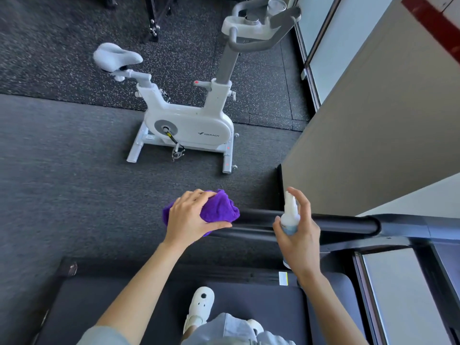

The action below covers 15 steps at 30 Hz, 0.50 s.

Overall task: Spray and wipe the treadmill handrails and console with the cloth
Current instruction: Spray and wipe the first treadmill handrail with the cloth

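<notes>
A black treadmill handrail (343,224) runs left to right across the lower middle of the view. My left hand (190,216) grips a bunched purple cloth (221,207) and presses it onto the rail's left end. Just to the right, my right hand (302,235) holds a small white spray bottle (290,212) upright over the rail, fingers wrapped round its body and one finger raised by the nozzle. The treadmill console (398,282) shows at the lower right, partly cut off by the frame edge.
A white exercise bike (189,123) stands on the dark carpet beyond the rail. A beige wall (373,115) rises at the right. The treadmill belt (249,310) lies below, with a white shoe (200,303) on it.
</notes>
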Available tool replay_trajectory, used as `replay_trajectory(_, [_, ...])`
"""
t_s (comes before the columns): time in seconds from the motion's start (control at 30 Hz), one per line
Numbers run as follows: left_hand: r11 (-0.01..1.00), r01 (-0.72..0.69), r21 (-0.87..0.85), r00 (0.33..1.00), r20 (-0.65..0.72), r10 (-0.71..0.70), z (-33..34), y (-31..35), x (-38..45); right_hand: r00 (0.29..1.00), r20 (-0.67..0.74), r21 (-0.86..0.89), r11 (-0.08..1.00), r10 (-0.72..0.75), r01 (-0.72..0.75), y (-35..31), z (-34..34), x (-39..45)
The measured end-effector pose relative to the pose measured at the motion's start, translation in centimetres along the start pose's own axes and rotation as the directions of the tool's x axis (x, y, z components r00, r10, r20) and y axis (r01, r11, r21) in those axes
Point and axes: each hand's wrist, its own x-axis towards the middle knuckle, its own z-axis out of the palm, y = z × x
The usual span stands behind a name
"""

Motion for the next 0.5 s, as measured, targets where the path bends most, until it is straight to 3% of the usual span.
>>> replay_trajectory(0.13, [0.946, 0.198, -0.256, 0.978, -0.020, -0.210, -0.1, -2.5, -1.6, 0.999, 0.037, 0.003, 1.000, -0.010, 0.010, -0.9, 1.8, -0.4])
replay_trajectory(0.23, [0.763, 0.343, -0.548, 0.916, 0.016, -0.400, 0.8, -4.0, -3.0, 0.999, 0.044, 0.002, 1.000, -0.023, 0.023, -1.3, 2.8, -0.9])
replay_trajectory(0.3, [0.664, 0.389, -0.639, 0.881, 0.046, -0.472, 1.2, -4.5, -3.6, 0.999, 0.032, 0.004, 0.999, -0.035, 0.035, -1.4, 3.2, -1.3])
replay_trajectory(0.37, [0.685, 0.380, -0.622, 0.891, 0.046, -0.452, 1.0, -4.4, -3.5, 1.000, 0.015, -0.007, 1.000, -0.022, 0.022, -1.1, 3.4, -1.7])
replay_trajectory(0.5, [0.837, 0.337, -0.432, 0.937, 0.064, -0.344, -0.2, -3.8, -2.4, 0.999, 0.013, -0.016, 0.999, 0.030, -0.030, -0.9, 3.4, -2.9])
